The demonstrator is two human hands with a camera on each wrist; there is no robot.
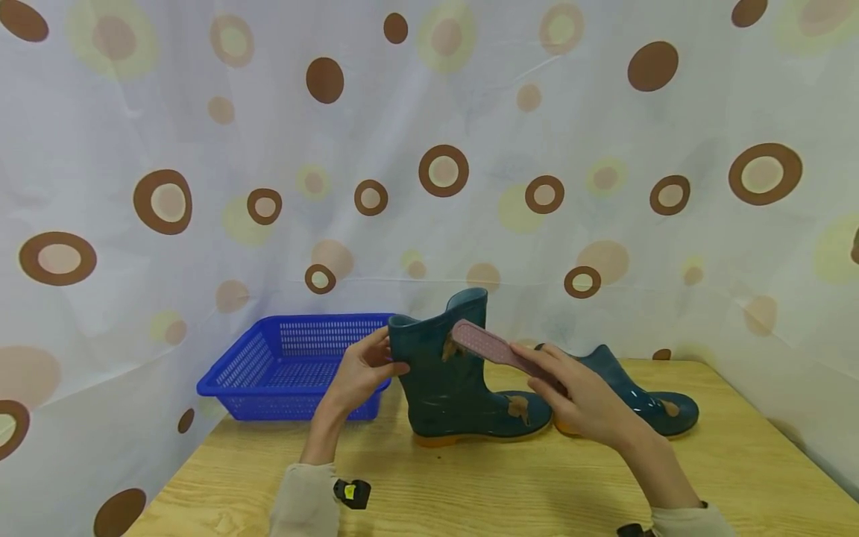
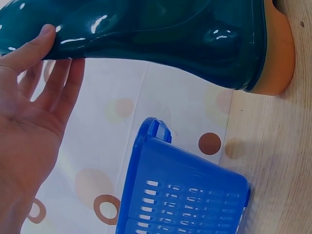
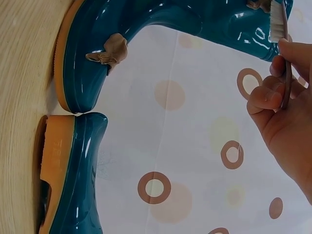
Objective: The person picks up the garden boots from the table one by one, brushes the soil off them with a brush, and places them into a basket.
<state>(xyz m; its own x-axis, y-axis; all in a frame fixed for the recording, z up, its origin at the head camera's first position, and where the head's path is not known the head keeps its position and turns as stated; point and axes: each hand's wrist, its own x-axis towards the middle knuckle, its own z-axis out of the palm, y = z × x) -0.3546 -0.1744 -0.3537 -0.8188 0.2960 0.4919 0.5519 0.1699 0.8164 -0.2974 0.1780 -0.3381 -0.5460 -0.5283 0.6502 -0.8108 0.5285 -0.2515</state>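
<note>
I'm getting even, slightly dim light, source unclear. White glare on the boot [image 2: 161, 39] right beside where the left hand [image 2: 34, 107] grips; soft shadows on the table [image 1: 496, 485] below.

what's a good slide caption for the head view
Left hand gripping an upright teal boot, right hand holding a pink brush at a brown patch near the boot's top.

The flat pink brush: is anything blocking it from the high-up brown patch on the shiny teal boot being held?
Nothing visible blocks it. The right hand holds the pink brush with its white bristles right by the brown patch on the shiny teal boot; whether they touch, I can't tell.
</note>
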